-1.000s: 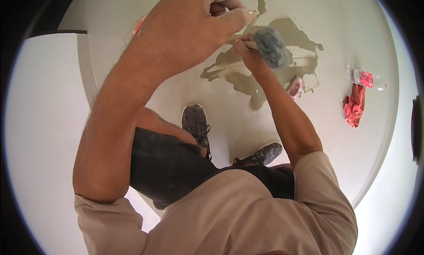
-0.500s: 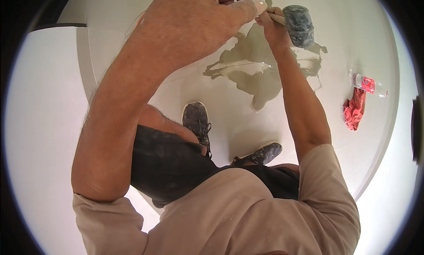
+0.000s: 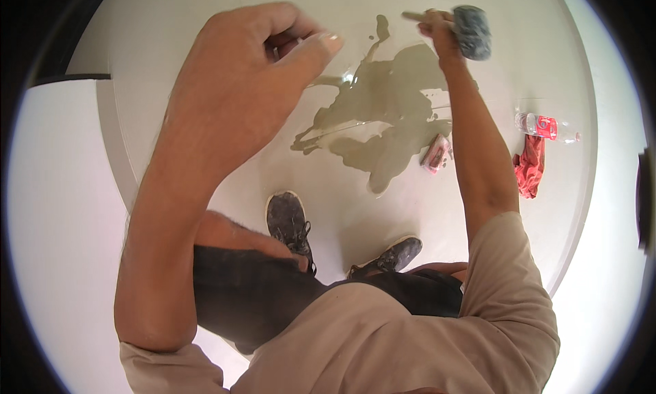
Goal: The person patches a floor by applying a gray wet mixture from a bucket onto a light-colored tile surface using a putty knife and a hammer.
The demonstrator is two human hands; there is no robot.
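My right hand [image 3: 437, 35] is stretched out far ahead and grips the wooden handle of a mallet [image 3: 471, 31] with a dark grey head, held above the pale floor [image 3: 478, 257]. Below it spreads a wet grey-brown patch [image 3: 389, 100] of slurry. My left hand [image 3: 253, 87] is raised close to the camera, its fingers curled in against the thumb, and I see nothing in it. I am squatting, with my dark shoes [image 3: 287, 220] planted just short of the patch.
A small pink block [image 3: 436, 153] lies at the patch's right edge. Further right are a crumpled red cloth [image 3: 529, 165] and a plastic bottle [image 3: 547, 128] lying on its side. A white surface [image 3: 61, 209] borders the floor on the left.
My right hand has carried the mallet up and away from the patch, toward the top right. My left hand has drawn apart from it, leftward and nearer the camera.
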